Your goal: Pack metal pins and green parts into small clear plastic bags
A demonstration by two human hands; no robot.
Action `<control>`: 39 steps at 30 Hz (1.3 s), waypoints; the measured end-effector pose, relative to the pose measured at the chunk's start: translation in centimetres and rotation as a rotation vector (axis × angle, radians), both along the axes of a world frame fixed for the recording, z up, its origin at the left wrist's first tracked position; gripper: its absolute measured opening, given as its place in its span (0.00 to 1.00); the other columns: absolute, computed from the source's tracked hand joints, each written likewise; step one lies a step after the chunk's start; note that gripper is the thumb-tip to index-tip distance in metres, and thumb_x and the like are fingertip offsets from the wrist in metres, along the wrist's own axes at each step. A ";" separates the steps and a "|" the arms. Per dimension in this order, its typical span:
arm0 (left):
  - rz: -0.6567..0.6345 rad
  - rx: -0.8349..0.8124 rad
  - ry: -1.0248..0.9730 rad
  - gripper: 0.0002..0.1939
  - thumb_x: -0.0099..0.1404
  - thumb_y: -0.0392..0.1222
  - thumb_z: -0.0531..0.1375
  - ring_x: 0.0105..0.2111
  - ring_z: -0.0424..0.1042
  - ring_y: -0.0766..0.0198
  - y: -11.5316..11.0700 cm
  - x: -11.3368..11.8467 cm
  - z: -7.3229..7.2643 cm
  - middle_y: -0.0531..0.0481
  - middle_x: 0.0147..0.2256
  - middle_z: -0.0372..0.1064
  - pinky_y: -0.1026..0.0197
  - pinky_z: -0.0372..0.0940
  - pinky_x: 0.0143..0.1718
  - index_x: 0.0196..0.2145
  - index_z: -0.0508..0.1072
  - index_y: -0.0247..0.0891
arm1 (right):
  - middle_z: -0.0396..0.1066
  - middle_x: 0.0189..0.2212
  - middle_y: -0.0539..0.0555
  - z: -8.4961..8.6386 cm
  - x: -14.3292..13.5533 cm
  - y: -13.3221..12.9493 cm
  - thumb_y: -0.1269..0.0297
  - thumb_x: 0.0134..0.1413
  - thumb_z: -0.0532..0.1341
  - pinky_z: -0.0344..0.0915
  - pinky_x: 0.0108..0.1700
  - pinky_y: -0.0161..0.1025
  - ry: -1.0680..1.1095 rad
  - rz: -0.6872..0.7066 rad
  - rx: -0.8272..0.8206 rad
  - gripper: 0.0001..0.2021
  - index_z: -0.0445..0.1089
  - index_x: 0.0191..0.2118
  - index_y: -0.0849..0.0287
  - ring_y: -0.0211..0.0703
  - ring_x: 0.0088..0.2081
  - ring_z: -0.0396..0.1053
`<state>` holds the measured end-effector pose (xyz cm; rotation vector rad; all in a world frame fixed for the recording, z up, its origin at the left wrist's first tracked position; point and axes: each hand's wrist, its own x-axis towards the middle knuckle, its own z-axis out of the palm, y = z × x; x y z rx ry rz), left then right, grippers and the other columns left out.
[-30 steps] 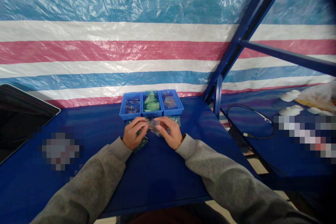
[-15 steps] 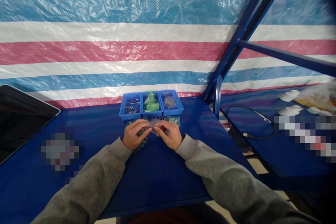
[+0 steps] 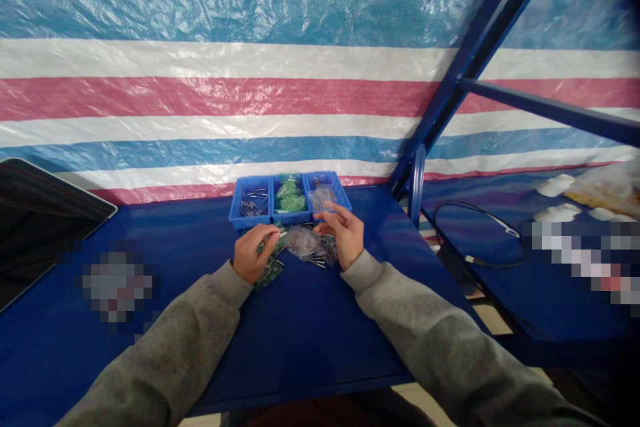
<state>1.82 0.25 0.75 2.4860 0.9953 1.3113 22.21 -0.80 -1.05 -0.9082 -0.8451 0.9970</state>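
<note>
Dark screen (image 3: 45,233) is filling the left edge; left hand (image 3: 253,252), pinching a small pale piece (image 3: 283,233), is partly covering green packets (image 3: 271,275) mid-frame; clear plastic bag (image 3: 302,242) is lying centrally; right hand (image 3: 345,233), fingers loosely parted, is blocking part of the right blue bin (image 3: 345,197).

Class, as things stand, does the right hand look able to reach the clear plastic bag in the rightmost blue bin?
Probably yes: the right hand has its fingers near the rightmost blue bin, whose top is open, and nothing seems to block the clear plastic bag.
</note>
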 end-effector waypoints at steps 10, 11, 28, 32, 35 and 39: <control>0.038 0.022 -0.021 0.08 0.65 0.39 0.52 0.29 0.69 0.68 -0.1 0.1 0.1 0.48 0.31 0.70 0.65 0.64 0.34 0.36 0.70 0.34 | 0.69 0.30 0.53 1.1 0.1 -1.5 0.63 0.53 0.57 0.63 0.31 0.34 -0.950 -0.050 0.252 0.07 0.71 0.35 0.58 0.38 0.29 0.67; 0.037 0.022 -0.021 0.08 0.65 0.39 0.52 0.29 0.69 0.68 -0.1 0.1 0.1 0.48 0.31 0.70 0.65 0.64 0.34 0.36 0.70 0.34 | 0.69 0.30 0.53 1.3 -0.1 -1.8 0.64 0.52 0.58 0.62 0.32 0.34 -1.080 0.005 0.264 0.06 0.71 0.34 0.58 0.38 0.29 0.66; 0.000 0.008 -0.018 0.07 0.64 0.37 0.52 0.31 0.70 0.67 0.1 0.2 -0.1 0.48 0.32 0.71 0.65 0.64 0.35 0.36 0.70 0.35 | 0.73 0.31 0.56 3.4 0.7 -2.9 0.65 0.46 0.58 0.61 0.35 0.37 -1.829 0.473 -0.142 0.07 0.72 0.32 0.58 0.48 0.37 0.70; -0.017 0.008 -0.016 0.07 0.64 0.36 0.53 0.32 0.70 0.67 0.2 0.2 -0.1 0.48 0.32 0.70 0.65 0.64 0.36 0.36 0.70 0.35 | 0.73 0.31 0.56 3.1 0.3 -2.8 0.63 0.50 0.56 0.60 0.36 0.37 -1.799 0.441 -0.133 0.10 0.71 0.35 0.58 0.48 0.37 0.70; -0.022 0.014 -0.011 0.07 0.64 0.36 0.53 0.31 0.69 0.67 0.2 0.2 -0.1 0.48 0.32 0.70 0.65 0.64 0.35 0.36 0.70 0.35 | 0.73 0.32 0.55 2.8 0.0 -2.6 0.62 0.52 0.54 0.59 0.35 0.37 -1.773 0.404 -0.106 0.10 0.70 0.37 0.57 0.47 0.37 0.70; -0.031 0.005 -0.009 0.08 0.64 0.37 0.52 0.32 0.69 0.67 0.2 0.1 -0.3 0.47 0.32 0.71 0.65 0.64 0.35 0.37 0.70 0.35 | 0.72 0.31 0.54 2.2 -0.4 -2.6 0.63 0.53 0.54 0.58 0.33 0.35 -1.734 0.378 -0.066 0.08 0.68 0.36 0.57 0.44 0.35 0.70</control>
